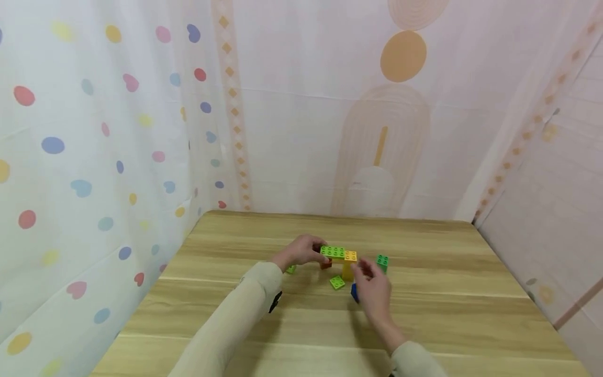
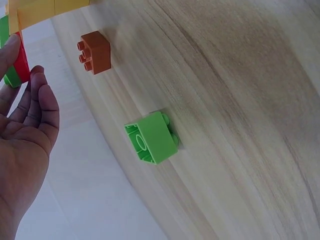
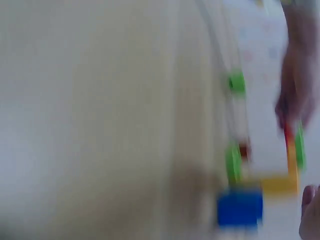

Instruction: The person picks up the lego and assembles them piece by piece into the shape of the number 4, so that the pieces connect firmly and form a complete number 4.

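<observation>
A structure of toy building bricks [image 1: 332, 252] has a long light green brick on top, yellow bricks standing at its right end and a red part at its left. My left hand [image 1: 306, 250] pinches the left end; in the left wrist view its thumb [image 2: 9, 52] lies against the red part. My right hand [image 1: 374, 290] is beside the yellow column [image 1: 348, 269], its fingers loosely bent. The right wrist view is blurred, with a small gap between those fingers [image 3: 308, 195] and the yellow bricks [image 3: 279, 185]. Near the column's foot lies a blue brick [image 1: 355, 292], partly hidden by my right hand.
On the wooden table [image 1: 438, 314] lie a light green brick [image 1: 336, 283] before the structure, an orange-brown brick [image 2: 97, 52] behind it, another light green brick [image 2: 154, 137] by my left wrist, and a dark green brick [image 1: 382, 262] at right. Patterned curtains [image 1: 292, 131] surround the table.
</observation>
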The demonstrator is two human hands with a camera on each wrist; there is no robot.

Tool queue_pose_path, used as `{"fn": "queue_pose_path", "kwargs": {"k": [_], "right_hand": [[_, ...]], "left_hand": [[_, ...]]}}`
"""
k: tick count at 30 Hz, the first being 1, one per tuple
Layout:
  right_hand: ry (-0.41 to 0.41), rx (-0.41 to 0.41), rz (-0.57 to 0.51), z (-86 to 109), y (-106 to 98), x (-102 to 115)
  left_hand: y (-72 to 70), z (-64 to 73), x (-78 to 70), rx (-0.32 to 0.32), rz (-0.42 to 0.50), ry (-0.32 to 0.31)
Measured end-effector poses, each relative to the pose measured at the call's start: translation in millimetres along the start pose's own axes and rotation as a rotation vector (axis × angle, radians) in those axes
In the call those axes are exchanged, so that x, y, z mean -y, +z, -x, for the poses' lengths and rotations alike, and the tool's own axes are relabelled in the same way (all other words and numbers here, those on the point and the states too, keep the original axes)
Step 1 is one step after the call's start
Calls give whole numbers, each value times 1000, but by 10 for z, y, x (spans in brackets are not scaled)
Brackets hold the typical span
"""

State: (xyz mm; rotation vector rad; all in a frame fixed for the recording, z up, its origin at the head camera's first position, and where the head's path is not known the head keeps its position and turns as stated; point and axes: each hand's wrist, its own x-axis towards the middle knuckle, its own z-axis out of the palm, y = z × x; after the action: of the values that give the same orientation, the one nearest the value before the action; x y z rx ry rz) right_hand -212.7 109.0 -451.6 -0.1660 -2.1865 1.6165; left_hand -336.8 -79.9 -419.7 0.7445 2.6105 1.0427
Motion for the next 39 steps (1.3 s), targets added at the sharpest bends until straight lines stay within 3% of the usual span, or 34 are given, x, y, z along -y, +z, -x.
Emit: {"fn": "queue_pose_path", "kwargs": {"k": [4, 7, 19, 26, 34, 39], "right_hand": [[117, 54, -29, 348, 332, -3], [179, 67, 4, 438, 468, -49], [144, 30, 318, 210, 452, -243], [114, 62, 401, 104, 483, -308], [150, 118, 510, 49, 524, -294], [103, 145, 540, 38, 538, -303]], "left_hand": [[-1, -6, -7, -1, -8, -3], [0, -7, -19, -2, -9, -6], [-13, -9, -20, 11, 0, -3], [3, -41, -4, 24, 21, 0], [18, -47, 18, 20, 31, -7], [7, -34, 27, 19, 38, -15]]}}
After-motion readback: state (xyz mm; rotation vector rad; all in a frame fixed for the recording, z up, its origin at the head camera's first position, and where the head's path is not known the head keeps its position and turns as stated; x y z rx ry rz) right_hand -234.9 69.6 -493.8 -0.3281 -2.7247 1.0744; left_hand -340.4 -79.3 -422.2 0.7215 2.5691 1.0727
